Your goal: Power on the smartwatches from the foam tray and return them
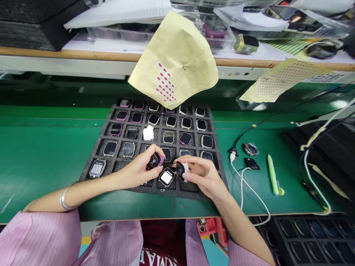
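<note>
Between the thumb and fingers of my left hand (138, 168) is a purple smartwatch (154, 161), its lit face tilted to the right. My right hand (203, 175) grips a white smartwatch (181, 170) by its edges, its lit screen facing left. Both watches are held over the front rows of a grey foam tray (93, 157). A watch with a lit white screen (166, 177) lies in the tray between my hands. Several other watches fill the compartments behind, most with dark screens. My left hand partly covers some front compartments.
Yellow sheets with red arrow stickers (180, 55) hang from the shelf over the tray's back edge. To the right lie a white cable (251, 184), a small black device (252, 163) and a green pen (272, 173). A black tray of dark pieces (316, 236) stands lower right.
</note>
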A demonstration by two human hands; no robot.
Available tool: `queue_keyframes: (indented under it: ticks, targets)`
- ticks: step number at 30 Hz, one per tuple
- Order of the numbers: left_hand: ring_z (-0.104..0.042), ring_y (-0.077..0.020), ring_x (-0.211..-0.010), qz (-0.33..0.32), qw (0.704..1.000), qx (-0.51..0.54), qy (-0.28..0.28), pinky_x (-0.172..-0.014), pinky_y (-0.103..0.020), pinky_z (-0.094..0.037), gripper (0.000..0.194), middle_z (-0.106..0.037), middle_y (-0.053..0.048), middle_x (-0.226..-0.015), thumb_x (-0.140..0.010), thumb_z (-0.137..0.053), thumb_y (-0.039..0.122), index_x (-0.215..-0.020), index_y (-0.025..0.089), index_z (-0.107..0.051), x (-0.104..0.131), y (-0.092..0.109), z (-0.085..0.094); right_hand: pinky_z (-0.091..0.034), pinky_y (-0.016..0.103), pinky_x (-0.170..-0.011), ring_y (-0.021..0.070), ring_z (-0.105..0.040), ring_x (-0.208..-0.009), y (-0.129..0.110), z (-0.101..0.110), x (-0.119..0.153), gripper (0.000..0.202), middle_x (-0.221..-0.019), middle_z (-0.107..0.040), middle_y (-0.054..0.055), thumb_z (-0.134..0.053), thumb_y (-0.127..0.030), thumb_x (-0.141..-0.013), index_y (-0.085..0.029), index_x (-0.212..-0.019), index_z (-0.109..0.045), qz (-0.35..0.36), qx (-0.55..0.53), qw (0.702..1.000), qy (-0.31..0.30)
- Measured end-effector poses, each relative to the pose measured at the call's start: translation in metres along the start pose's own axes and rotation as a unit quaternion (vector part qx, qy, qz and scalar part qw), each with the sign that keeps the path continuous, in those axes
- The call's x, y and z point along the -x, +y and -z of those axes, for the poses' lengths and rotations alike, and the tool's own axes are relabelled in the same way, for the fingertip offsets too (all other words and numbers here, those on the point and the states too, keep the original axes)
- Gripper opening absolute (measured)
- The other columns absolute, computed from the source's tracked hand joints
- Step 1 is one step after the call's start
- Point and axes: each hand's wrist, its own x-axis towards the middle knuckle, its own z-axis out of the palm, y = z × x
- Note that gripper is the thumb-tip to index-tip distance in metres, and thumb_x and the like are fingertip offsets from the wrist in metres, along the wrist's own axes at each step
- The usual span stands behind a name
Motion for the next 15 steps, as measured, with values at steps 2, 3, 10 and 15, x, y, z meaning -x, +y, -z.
queue_keyframes:
  ticks: [2, 3, 10, 15]
  targets:
    - [-0.044, -0.0130, -0.077, 0.009, 1.000, 0.010, 0.022, -0.070, -0.025, -0.040, 0.018, -0.046, 0.000, -0.091, -0.087, -0.052, 0.015, -0.102, 0.022, -0.044, -0.0009, -0.0038, -0.0010, -0.050, 0.041, -0.091, 0.0253, -0.064, -0.098, 0.0011, -0.0001, -0.0005, 0.029, -0.102, -0.070, 0.008, -0.082, -0.021, -0.070, -0.024, -0.098, -0.075, -0.012, 0.004, 1.000, 0.009]
    - [-0.046, -0.0132, -0.078, 0.019, 0.999, 0.018, 0.034, -0.071, -0.026, -0.040, 0.021, -0.047, 0.000, -0.091, -0.086, -0.054, 0.016, -0.104, 0.022, -0.044, -0.0016, -0.0056, -0.0017, -0.049, 0.041, -0.092, 0.0257, -0.064, -0.100, 0.0016, -0.0001, -0.0009, 0.031, -0.104, -0.070, 0.008, -0.082, -0.021, -0.071, -0.024, -0.101, -0.074, -0.019, 0.005, 1.000, 0.015]
    - [-0.057, -0.0146, -0.081, 0.133, 0.975, 0.173, 0.030, -0.071, -0.029, -0.050, 0.048, -0.055, -0.004, -0.104, -0.080, -0.064, 0.021, -0.124, 0.021, -0.044, -0.0069, -0.0055, -0.0046, -0.045, 0.048, -0.099, 0.0278, -0.060, -0.114, 0.0024, 0.0020, -0.0047, 0.037, -0.118, -0.067, 0.011, -0.070, -0.029, -0.084, -0.023, -0.120, -0.064, -0.071, -0.070, 0.995, 0.006]
    - [-0.062, -0.0183, -0.089, 0.189, 0.937, 0.289, 0.049, -0.077, -0.034, -0.052, 0.033, -0.062, -0.006, -0.096, -0.085, -0.057, 0.023, -0.117, 0.017, -0.050, -0.0077, -0.0061, -0.0020, -0.041, 0.052, -0.102, 0.0288, -0.061, -0.114, 0.0027, 0.0031, -0.0048, 0.039, -0.120, -0.066, 0.012, -0.066, -0.027, -0.087, -0.022, -0.125, -0.060, -0.083, -0.143, 0.986, 0.009]
